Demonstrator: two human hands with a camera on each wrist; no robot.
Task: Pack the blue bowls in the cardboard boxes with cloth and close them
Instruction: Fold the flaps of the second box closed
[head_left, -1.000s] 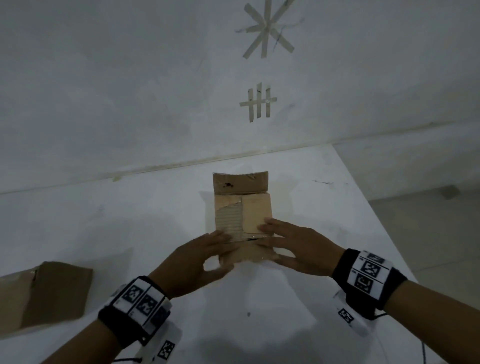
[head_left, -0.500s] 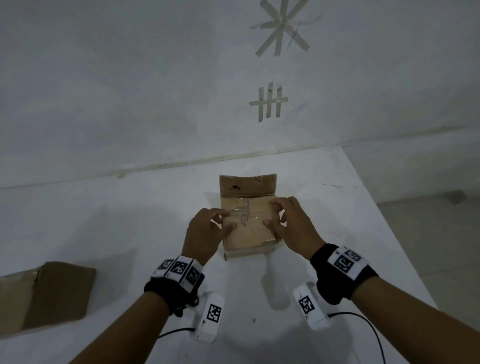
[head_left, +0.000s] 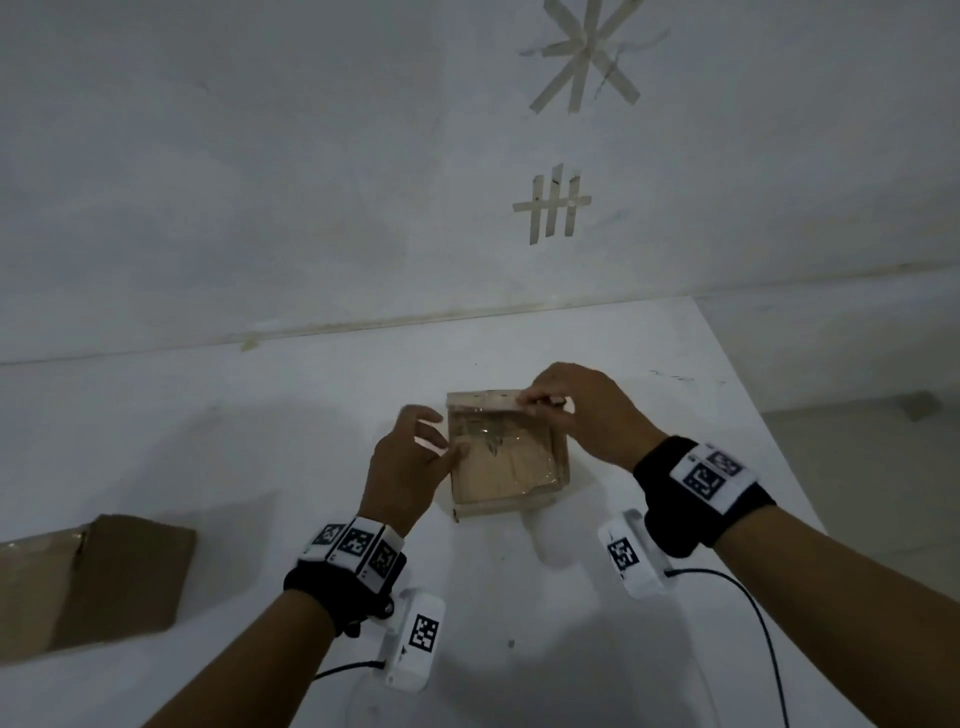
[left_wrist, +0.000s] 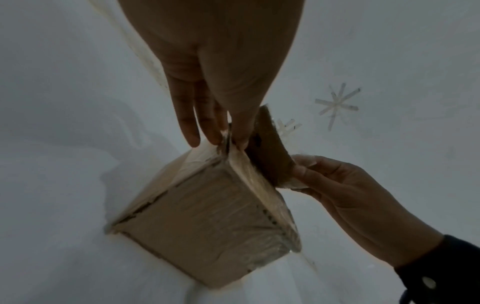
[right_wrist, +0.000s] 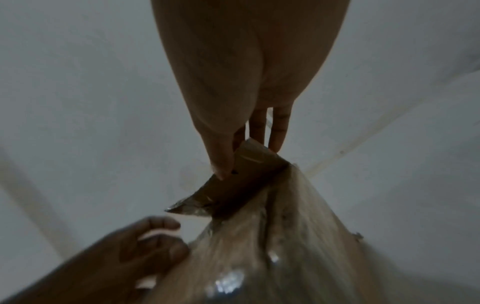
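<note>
A small cardboard box stands in the middle of the white table, its side flaps folded down and glossy with clear tape. My left hand holds the box's left top edge, with the thumb on the top and the fingers down the side; the left wrist view shows the same grip. My right hand pinches the far flap and holds it raised on edge above the box. The right wrist view shows thumb and fingers on that flap. No bowl or cloth shows.
A second, larger cardboard box lies at the table's left edge. The table ends at the wall behind and drops off to the floor on the right. Cables from the wrist cameras trail over the near part of the table.
Both hands moved from the near flap to the far side of the box. The near flap is down, the right hand has taken the far flap and raised it, and the left hand shifted to the left edge.
</note>
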